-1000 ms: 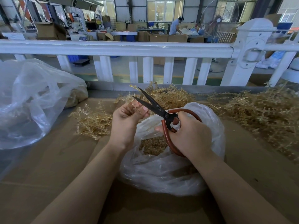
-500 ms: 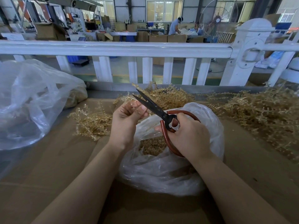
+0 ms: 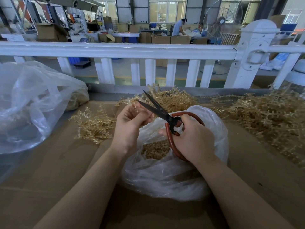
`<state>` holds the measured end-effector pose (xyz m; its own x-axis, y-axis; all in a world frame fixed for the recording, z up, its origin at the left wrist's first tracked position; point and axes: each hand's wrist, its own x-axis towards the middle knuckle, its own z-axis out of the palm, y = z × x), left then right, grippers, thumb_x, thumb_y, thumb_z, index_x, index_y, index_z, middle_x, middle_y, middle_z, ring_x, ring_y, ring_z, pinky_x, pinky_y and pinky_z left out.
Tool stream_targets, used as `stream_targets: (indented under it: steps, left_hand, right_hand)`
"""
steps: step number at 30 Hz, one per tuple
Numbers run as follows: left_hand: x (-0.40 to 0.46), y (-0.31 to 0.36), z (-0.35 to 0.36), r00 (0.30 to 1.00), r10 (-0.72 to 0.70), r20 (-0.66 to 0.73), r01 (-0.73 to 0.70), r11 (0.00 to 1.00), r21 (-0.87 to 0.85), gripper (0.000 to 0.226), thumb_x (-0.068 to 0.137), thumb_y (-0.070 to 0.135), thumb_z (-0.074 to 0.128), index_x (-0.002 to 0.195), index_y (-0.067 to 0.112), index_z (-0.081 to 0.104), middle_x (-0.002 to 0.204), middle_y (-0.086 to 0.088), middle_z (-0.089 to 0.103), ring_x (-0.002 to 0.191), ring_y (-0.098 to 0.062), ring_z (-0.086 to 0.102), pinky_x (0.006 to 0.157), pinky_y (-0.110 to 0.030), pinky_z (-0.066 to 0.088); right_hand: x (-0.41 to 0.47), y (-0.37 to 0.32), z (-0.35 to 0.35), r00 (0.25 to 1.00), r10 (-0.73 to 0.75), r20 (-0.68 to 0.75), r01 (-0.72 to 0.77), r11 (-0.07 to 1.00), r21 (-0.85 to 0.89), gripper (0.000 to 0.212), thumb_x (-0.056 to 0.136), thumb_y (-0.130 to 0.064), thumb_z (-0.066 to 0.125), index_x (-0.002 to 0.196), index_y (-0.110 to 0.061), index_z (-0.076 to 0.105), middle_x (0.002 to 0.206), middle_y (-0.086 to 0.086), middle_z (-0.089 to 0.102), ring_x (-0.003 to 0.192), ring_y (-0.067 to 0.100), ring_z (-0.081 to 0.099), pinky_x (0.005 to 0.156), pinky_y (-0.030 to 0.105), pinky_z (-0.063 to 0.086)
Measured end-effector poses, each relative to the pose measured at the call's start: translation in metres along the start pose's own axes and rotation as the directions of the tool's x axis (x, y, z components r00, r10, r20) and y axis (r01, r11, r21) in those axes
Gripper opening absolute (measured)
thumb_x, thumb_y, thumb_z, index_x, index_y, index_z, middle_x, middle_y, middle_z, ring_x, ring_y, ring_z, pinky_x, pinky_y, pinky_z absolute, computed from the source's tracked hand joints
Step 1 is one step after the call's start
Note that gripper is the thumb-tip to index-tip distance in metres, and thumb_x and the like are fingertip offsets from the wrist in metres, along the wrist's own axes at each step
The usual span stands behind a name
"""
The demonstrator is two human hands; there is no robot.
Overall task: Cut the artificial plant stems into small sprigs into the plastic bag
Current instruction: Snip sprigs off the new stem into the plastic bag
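Observation:
My left hand (image 3: 130, 123) pinches a pale tan plastic plant stem (image 3: 140, 109) in curled fingers, above the open mouth of a clear plastic bag (image 3: 165, 176). My right hand (image 3: 193, 139) grips black scissors with red loop handles (image 3: 168, 119). The blades are parted and point up and left, right beside the stem. Cut tan sprigs (image 3: 155, 148) lie inside the bag.
Loose stems lie in piles at left (image 3: 94, 126), behind the hands (image 3: 173, 100) and at right (image 3: 267, 116) on the brown cardboard table (image 3: 54, 171). A large clear bag (image 3: 29, 104) sits at far left. A white railing (image 3: 115, 48) runs along the table's far edge.
The scissor blades closed half a second ago and have parted again. Both hands stay above the bag, almost unmoved.

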<state>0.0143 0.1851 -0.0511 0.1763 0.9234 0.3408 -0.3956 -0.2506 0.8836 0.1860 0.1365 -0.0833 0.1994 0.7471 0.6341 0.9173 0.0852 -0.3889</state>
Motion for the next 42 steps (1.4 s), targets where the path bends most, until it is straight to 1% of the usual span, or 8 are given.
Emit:
stream_targets:
  steps: [3, 7, 14, 21, 27, 31, 36, 42]
  left_hand:
    - [-0.0003, -0.0004, -0.0006, 1.000, -0.015, 0.016, 0.015, 1.000, 0.003, 0.018, 0.087, -0.010, 0.060, 0.080, 0.007, 0.059, 0.075, -0.012, 0.059, 0.064, -0.018, 0.053, 0.070, -0.029, 0.047]
    - [0.0007, -0.0009, -0.0023, 0.999, -0.004, 0.035, 0.004, 1.000, -0.005, 0.020, 0.086, -0.011, 0.059, 0.079, 0.008, 0.061, 0.076, -0.006, 0.062, 0.068, -0.013, 0.056, 0.069, -0.022, 0.048]
    - [0.0006, -0.0018, -0.0039, 0.998, 0.021, 0.052, -0.023, 0.999, 0.028, 0.023, 0.089, -0.008, 0.058, 0.085, 0.011, 0.070, 0.081, -0.002, 0.070, 0.074, -0.011, 0.062, 0.067, -0.018, 0.049]
    - [-0.0004, -0.0035, -0.0014, 0.996, -0.016, 0.091, 0.023, 0.997, -0.072, 0.010, 0.085, -0.003, 0.061, 0.093, 0.000, 0.066, 0.083, -0.005, 0.072, 0.075, -0.012, 0.067, 0.071, -0.021, 0.053]
    - [0.0011, -0.0051, -0.0024, 0.994, -0.058, 0.095, 0.069, 0.991, -0.117, 0.016, 0.076, 0.005, 0.067, 0.087, -0.003, 0.059, 0.079, -0.006, 0.069, 0.074, -0.014, 0.066, 0.071, -0.022, 0.054]
    - [0.0013, -0.0061, -0.0028, 0.994, -0.071, 0.087, 0.083, 0.986, -0.144, 0.035, 0.076, 0.004, 0.067, 0.105, -0.014, 0.057, 0.086, -0.011, 0.067, 0.077, -0.015, 0.065, 0.071, -0.023, 0.055]
    - [0.0016, -0.0062, -0.0041, 0.993, -0.074, 0.087, 0.083, 0.991, -0.104, 0.013, 0.075, 0.007, 0.068, 0.082, 0.002, 0.059, 0.080, -0.003, 0.069, 0.076, -0.014, 0.063, 0.073, -0.021, 0.054]
    - [0.0008, -0.0051, -0.0023, 0.992, -0.034, 0.123, 0.040, 0.998, -0.049, 0.008, 0.077, 0.006, 0.066, 0.082, 0.003, 0.061, 0.078, 0.000, 0.071, 0.074, -0.010, 0.065, 0.072, -0.018, 0.053]
  right_hand:
    - [0.0003, -0.0026, -0.0013, 1.000, -0.012, 0.000, 0.012, 1.000, 0.020, 0.053, 0.073, -0.088, 0.049, 0.077, -0.035, 0.040, 0.062, -0.020, 0.046, 0.053, -0.003, 0.046, 0.047, 0.015, 0.035]
    - [0.0009, -0.0018, -0.0015, 0.999, -0.017, 0.041, 0.017, 1.000, 0.003, 0.057, 0.072, -0.090, 0.046, 0.080, -0.033, 0.044, 0.066, -0.018, 0.052, 0.057, -0.001, 0.050, 0.051, 0.021, 0.046]
    - [0.0031, -0.0033, -0.0042, 0.998, -0.040, 0.054, 0.040, 0.999, -0.004, 0.061, 0.071, -0.090, 0.045, 0.082, -0.030, 0.048, 0.069, -0.019, 0.050, 0.059, -0.001, 0.049, 0.051, 0.021, 0.044]
    - [0.0028, -0.0047, -0.0047, 0.999, -0.023, 0.033, 0.023, 1.000, 0.004, 0.057, 0.072, -0.090, 0.047, 0.076, -0.033, 0.041, 0.060, -0.019, 0.043, 0.053, -0.001, 0.045, 0.047, 0.019, 0.035]
    - [0.0015, -0.0049, -0.0057, 1.000, -0.010, 0.021, 0.010, 1.000, 0.000, 0.057, 0.073, -0.089, 0.049, 0.076, -0.032, 0.044, 0.057, -0.018, 0.043, 0.050, 0.001, 0.043, 0.047, 0.018, 0.033]
    - [0.0012, -0.0058, -0.0060, 1.000, -0.011, 0.009, 0.011, 1.000, -0.014, 0.055, 0.074, -0.086, 0.053, 0.075, -0.031, 0.043, 0.056, -0.019, 0.037, 0.048, 0.000, 0.038, 0.047, 0.017, 0.028]
    - [0.0013, -0.0070, -0.0075, 1.000, -0.024, -0.016, 0.024, 1.000, -0.017, 0.054, 0.075, -0.083, 0.059, 0.075, -0.031, 0.042, 0.057, -0.020, 0.037, 0.048, 0.000, 0.035, 0.047, 0.015, 0.025]
    - [-0.0008, -0.0052, -0.0065, 1.000, -0.025, -0.011, 0.025, 1.000, 0.000, 0.052, 0.078, -0.083, 0.056, 0.076, -0.032, 0.045, 0.057, -0.019, 0.041, 0.048, -0.001, 0.040, 0.047, 0.017, 0.033]
